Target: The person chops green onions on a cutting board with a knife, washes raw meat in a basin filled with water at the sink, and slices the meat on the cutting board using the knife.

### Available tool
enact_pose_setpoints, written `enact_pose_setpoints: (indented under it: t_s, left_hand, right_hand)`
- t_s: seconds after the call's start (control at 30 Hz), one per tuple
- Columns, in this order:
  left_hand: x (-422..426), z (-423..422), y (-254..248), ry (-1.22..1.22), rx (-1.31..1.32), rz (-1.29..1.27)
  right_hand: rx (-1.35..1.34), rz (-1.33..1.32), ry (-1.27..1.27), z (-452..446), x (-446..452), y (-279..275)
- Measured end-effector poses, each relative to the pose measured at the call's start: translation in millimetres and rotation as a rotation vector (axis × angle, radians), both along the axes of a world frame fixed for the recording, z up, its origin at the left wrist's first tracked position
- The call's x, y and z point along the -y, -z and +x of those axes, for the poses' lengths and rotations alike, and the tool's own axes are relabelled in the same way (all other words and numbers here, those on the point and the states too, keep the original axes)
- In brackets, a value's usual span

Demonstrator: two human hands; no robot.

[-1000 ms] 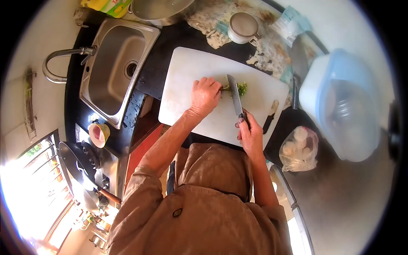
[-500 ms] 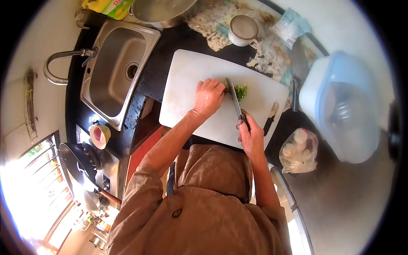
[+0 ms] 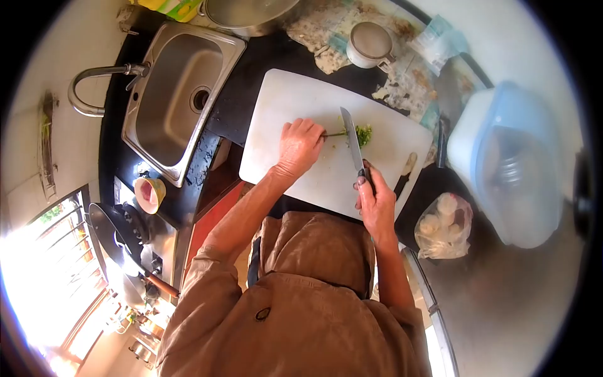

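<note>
My left hand (image 3: 300, 147) is closed on the end of some thin green stems (image 3: 335, 134) above the white cutting board (image 3: 276, 107). In my right hand (image 3: 375, 200) is the dark handle of a knife (image 3: 352, 138), its blade pointing away from me and lying across the greens. A small heap of chopped greens (image 3: 363, 135) rests just right of the blade. A second, smaller knife (image 3: 406, 176) with a dark handle lies at the board's right edge.
At the left is a steel sink (image 3: 169, 94), with a yellowish bowl (image 3: 149, 194) and a black pan (image 3: 113, 229) nearer me. A lidded pot (image 3: 370, 41) stands behind the board. On the right are a plastic bag (image 3: 444, 226) and a blue-lidded tub (image 3: 515, 163).
My left hand has drawn back to the left, showing more stem between it and the blade. The knife has shifted slightly right. The whole view has also moved a little.
</note>
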State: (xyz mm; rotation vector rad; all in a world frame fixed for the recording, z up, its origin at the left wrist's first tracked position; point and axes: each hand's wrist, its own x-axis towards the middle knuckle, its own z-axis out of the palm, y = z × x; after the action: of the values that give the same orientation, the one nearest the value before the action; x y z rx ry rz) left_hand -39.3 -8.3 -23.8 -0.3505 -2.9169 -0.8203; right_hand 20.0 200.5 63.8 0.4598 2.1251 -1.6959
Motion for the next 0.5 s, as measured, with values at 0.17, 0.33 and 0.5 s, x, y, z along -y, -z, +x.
enact_pose_setpoints:
  t_s: [0.17, 0.33, 0.5]
  left_hand:
    - [-10.1, -11.9, 0.1, 0.013, -0.027, -0.006]
    - [-15.8, -12.2, 6.9, 0.017, -0.056, -0.028]
    - [-21.7, -13.6, 7.4, 0.025, -0.039, -0.003]
  right_hand:
    - [0.073, 0.006, 0.006, 4.7, 1.6, 2.7]
    - [0.011, -0.009, 0.015, 2.3, 5.2, 3.4]
    - [-0.004, 0.032, -0.03, -3.5, 7.3, 1.7]
